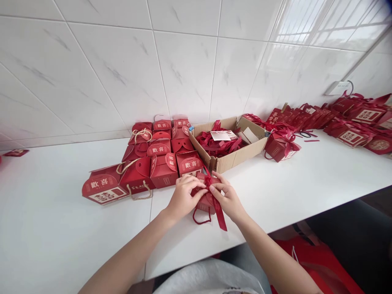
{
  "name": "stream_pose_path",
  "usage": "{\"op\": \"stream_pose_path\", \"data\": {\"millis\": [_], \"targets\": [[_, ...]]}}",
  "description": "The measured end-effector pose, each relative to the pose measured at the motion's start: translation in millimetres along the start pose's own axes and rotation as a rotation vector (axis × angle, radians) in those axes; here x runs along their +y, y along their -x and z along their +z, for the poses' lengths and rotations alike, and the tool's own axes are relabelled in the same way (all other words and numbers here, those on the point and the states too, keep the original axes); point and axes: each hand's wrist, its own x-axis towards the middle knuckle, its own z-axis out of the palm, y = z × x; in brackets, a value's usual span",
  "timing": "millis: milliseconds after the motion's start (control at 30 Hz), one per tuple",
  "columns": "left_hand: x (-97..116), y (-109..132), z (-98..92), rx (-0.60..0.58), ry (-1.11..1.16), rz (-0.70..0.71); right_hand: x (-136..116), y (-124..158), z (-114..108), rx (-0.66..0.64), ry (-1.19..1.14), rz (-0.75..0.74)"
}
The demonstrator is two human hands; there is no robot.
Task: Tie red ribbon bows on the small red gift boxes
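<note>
In front of me on the white table stands a small red gift box [206, 204] with a dark red cord handle hanging at its near side. A red ribbon [219, 216] crosses its top, one tail trailing down toward me. My left hand [186, 194] pinches the ribbon at the top of the box from the left. From the right, my right hand [226, 196] has thumb and fingers closed on the same ribbon, close to the left fingertips. The fingers partly hide the knot area.
Several red gift boxes [163, 169] stand in rows on the left. Behind my hands, a cardboard box [225, 163] holds red ribbons and white cards. One ribbon-tied box [280, 147] sits to its right, with more tied boxes [352, 134] farther right. A white power strip [337, 87] is by the wall.
</note>
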Motion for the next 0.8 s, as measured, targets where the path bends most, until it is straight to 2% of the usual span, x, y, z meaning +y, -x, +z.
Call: {"op": "stream_pose_path", "data": {"millis": [133,233,333,433,500,600,667,700,800], "targets": [[-3,-2,-2.6,-0.019,0.047,0.019,3,5,-5,0.044,0.072,-0.021],[-4,-4,-6.7,-0.052,0.045,0.022,5,-5,-17,0.087,0.188,-0.217],[-2,-6,-10.0,-0.069,0.024,0.029,2,-23,-30,-0.063,0.345,-0.452],[-1,-8,-11.0,-0.075,0.020,0.025,-3,-41,-38,-0.258,0.496,-0.564],[0,-7,-10.5,-0.072,0.026,0.010,-9,-47,-40,-0.295,0.596,-0.633],[1,-7,-9.0,-0.060,0.050,-0.002,-23,-48,-43,-0.283,0.741,-0.746],[2,-8,-8.3,-0.048,0.067,0.004,-36,-43,-48,-0.300,0.836,-0.746],[3,-8,-8.2,-0.044,0.072,0.008,-43,-40,-52,-0.315,0.872,-0.698],[5,-11,-8.8,-0.066,0.063,0.021,-58,-33,-65,-0.389,0.911,-0.437]]}}
